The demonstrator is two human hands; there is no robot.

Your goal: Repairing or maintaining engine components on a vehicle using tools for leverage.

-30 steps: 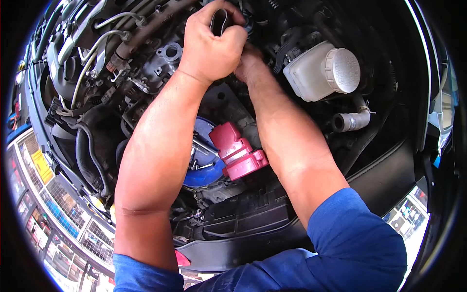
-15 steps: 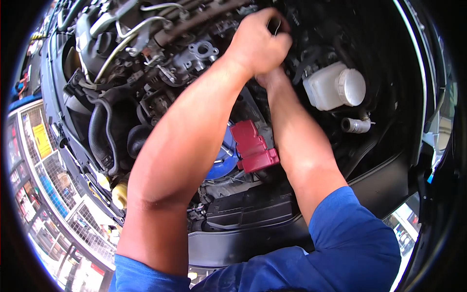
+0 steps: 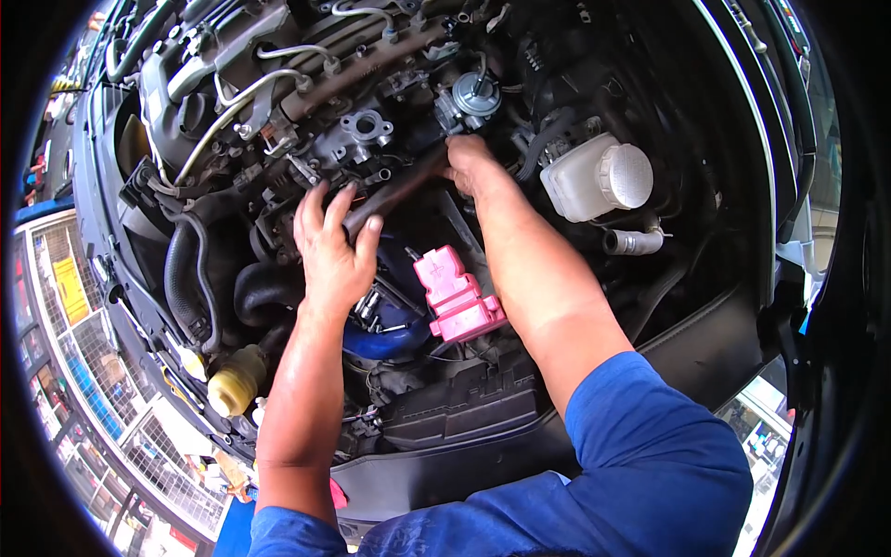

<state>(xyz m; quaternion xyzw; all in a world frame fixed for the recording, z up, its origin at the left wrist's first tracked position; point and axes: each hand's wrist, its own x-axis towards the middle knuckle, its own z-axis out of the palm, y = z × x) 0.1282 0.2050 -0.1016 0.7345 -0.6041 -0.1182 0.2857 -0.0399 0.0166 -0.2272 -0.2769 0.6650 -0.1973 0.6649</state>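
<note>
Closest to the body, a black housing (image 3: 464, 408) is lying low in the engine bay; just past it, a blue dish (image 3: 380, 348) is holding metal tools (image 3: 369, 311) beside a pinkish-red cover (image 3: 457, 295), and the dish is showing more fully now that the left forearm (image 3: 302, 390) is no longer crossing it; beyond these, the left hand (image 3: 332, 255) is keeping its fingers spread apart, with the near end of a dark hose (image 3: 399, 193) running between thumb and forefinger; the hose is slanting up toward the right hand (image 3: 473, 169), which is touching its far part just below a round metal valve (image 3: 476, 97); a second ago the two hands were bunching together, the left one closing around an open tube end; now they are standing well apart, which is suggesting that the left hand is guiding rather than gripping the hose.

The right hand's fingers are mostly hiding behind the hand and hose, so I cannot tell whether they are clamping; the hose's middle is blurring, its far end is disappearing beside that hand, and any connection there is staying unclear.
</note>
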